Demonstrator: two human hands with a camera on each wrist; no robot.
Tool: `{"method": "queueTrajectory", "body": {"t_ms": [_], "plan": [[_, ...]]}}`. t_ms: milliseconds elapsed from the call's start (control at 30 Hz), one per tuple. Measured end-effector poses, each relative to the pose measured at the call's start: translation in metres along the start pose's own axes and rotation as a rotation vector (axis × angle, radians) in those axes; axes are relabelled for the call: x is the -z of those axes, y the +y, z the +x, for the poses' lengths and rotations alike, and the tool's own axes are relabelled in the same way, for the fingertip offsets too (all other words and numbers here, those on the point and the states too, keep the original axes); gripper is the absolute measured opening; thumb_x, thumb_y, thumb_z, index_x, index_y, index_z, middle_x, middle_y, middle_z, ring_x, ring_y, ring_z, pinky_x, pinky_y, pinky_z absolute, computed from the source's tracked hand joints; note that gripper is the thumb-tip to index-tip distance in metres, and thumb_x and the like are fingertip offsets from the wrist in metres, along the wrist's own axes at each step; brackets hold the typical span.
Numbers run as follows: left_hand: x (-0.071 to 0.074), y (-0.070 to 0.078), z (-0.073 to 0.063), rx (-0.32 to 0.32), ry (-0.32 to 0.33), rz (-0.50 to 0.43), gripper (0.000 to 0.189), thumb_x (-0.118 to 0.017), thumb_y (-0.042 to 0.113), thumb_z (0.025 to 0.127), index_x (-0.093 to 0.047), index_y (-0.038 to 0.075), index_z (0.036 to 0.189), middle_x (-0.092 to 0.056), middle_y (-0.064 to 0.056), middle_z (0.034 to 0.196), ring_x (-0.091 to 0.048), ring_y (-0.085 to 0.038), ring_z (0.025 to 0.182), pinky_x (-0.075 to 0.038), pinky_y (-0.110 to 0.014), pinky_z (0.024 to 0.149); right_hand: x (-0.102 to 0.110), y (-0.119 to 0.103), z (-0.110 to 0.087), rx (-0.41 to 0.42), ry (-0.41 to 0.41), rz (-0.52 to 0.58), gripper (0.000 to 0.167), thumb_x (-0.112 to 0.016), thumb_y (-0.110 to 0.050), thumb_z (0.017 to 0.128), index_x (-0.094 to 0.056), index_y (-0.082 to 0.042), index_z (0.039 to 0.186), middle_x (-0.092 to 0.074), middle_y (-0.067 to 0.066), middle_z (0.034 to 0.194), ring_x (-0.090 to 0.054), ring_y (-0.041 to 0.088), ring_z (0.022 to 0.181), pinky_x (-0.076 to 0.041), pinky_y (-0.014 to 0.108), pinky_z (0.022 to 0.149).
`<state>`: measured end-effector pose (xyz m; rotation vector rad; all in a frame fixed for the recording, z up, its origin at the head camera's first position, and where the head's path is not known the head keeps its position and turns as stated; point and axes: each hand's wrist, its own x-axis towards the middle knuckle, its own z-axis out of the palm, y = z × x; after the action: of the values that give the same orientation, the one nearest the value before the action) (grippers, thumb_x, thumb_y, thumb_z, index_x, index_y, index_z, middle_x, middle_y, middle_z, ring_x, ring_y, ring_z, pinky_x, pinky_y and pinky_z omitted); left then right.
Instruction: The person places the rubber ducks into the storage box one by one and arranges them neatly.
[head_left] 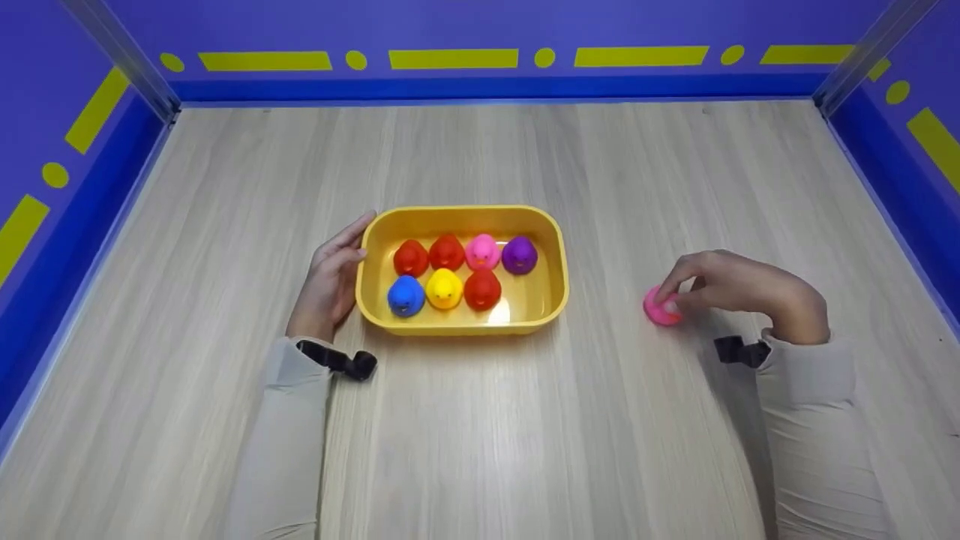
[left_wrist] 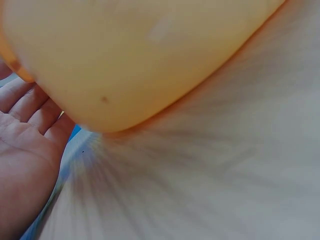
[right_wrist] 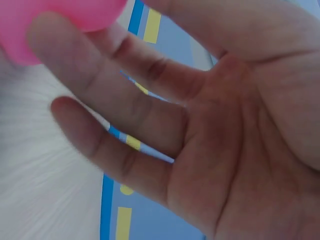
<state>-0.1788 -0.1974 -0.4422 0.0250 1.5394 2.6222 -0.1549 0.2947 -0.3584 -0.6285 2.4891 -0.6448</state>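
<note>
On the right, my right hand pinches a pink rubber duck low over the table; a patch of orange shows on it. The same pink duck lies against the fingertips in the right wrist view, partly out of frame. My left hand rests against the left side of a yellow plastic bin, its fingers extended along the outer wall. Inside the bin sit several rubber ducks: reds, a pink, a purple, a blue and a yellow.
The wood-grain table spreads around the bin. Blue-purple panels with yellow dashes and dots wall it in at the back and both sides. Black wrist cameras sit on both forearms.
</note>
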Motion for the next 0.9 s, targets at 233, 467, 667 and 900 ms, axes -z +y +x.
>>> {"method": "queueTrajectory", "body": {"t_ms": [233,467,667,900], "plan": [[0.001,0.0,0.0,-0.009,-0.019,-0.006,0.057,-0.037,-0.009,0.087,-0.031,-0.009,0.144,-0.033,-0.019,0.153,-0.035,-0.023,0.14,-0.03,-0.036,0.116,-0.002,-0.001,0.005,-0.001,-0.004,0.026,0.019,-0.068,-0.007,0.084,-0.075,-0.014,0.101,-0.066,0.005,0.106,-0.066,0.022,0.094,-0.052,0.027,0.079],[0.0,0.0,0.002,0.001,-0.025,0.004,0.059,-0.036,-0.009,0.086,-0.03,-0.008,0.145,-0.038,-0.017,0.151,-0.045,-0.017,0.132,-0.036,-0.031,0.113,-0.004,-0.003,0.006,-0.006,0.0,0.03,0.03,-0.067,0.001,0.081,-0.073,-0.01,0.108,-0.064,0.007,0.108,-0.066,0.024,0.097,-0.053,0.026,0.078],[0.0,0.0,0.002,0.007,-0.013,-0.002,0.059,-0.036,-0.009,0.086,-0.032,-0.008,0.145,-0.051,-0.007,0.139,-0.049,-0.015,0.128,-0.038,-0.03,0.111,-0.007,-0.007,0.01,0.009,0.008,0.014,0.033,-0.068,0.003,0.08,-0.072,-0.009,0.111,-0.065,0.006,0.107,-0.066,0.022,0.096,-0.053,0.026,0.077],[0.001,-0.001,0.001,-0.002,0.002,-0.012,0.057,-0.037,-0.009,0.086,-0.034,-0.009,0.143,-0.055,-0.006,0.136,-0.047,-0.018,0.131,-0.035,-0.032,0.112,-0.01,-0.013,0.014,0.019,0.013,0.005,0.034,-0.069,0.004,0.08,-0.073,-0.013,0.109,-0.065,0.004,0.106,-0.066,0.021,0.095,-0.055,0.038,0.082]]}}
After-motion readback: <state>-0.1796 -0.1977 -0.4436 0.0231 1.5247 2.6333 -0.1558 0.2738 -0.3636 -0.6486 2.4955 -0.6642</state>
